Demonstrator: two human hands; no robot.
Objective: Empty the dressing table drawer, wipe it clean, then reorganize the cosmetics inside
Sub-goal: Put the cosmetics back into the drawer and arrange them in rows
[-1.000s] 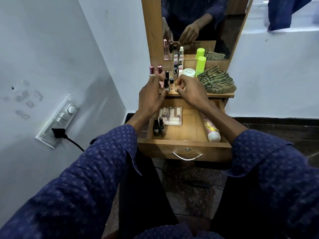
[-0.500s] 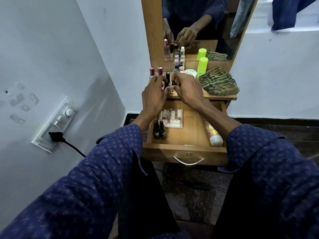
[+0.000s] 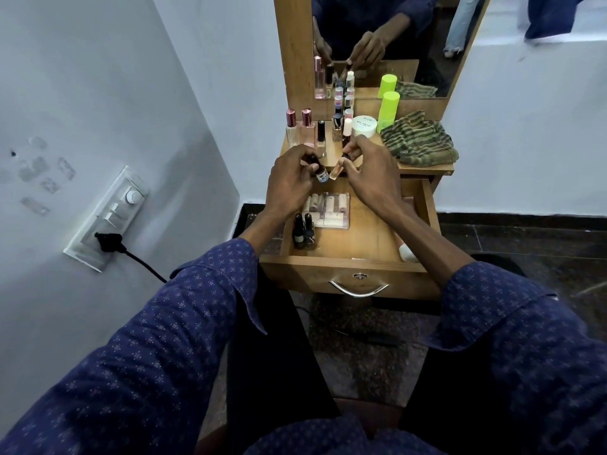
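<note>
The wooden drawer (image 3: 348, 270) stands pulled open below the dressing table top (image 3: 423, 169). Inside it lie a clear box of small tubes (image 3: 330, 210), two dark nail polish bottles (image 3: 304, 231) at the front left and a white-capped tube (image 3: 406, 251) at the right, mostly hidden by my arm. My left hand (image 3: 292, 182) grips a small dark bottle with a blue label (image 3: 321, 175) above the drawer's back edge. My right hand (image 3: 369, 169) pinches a pale peach nail polish bottle (image 3: 337, 169), tilted, beside it.
On the table top stand two pink-capped perfume bottles (image 3: 299, 128), several nail polishes (image 3: 338, 126), a white jar (image 3: 364, 125) and a green spray bottle (image 3: 387, 110). A striped cloth (image 3: 418, 142) lies at the right. The mirror (image 3: 381, 44) rises behind; a wall socket (image 3: 108, 221) is left.
Both hands have lifted a bottle each off the table top and drawn back toward me, now over the drawer's rear edge.
</note>
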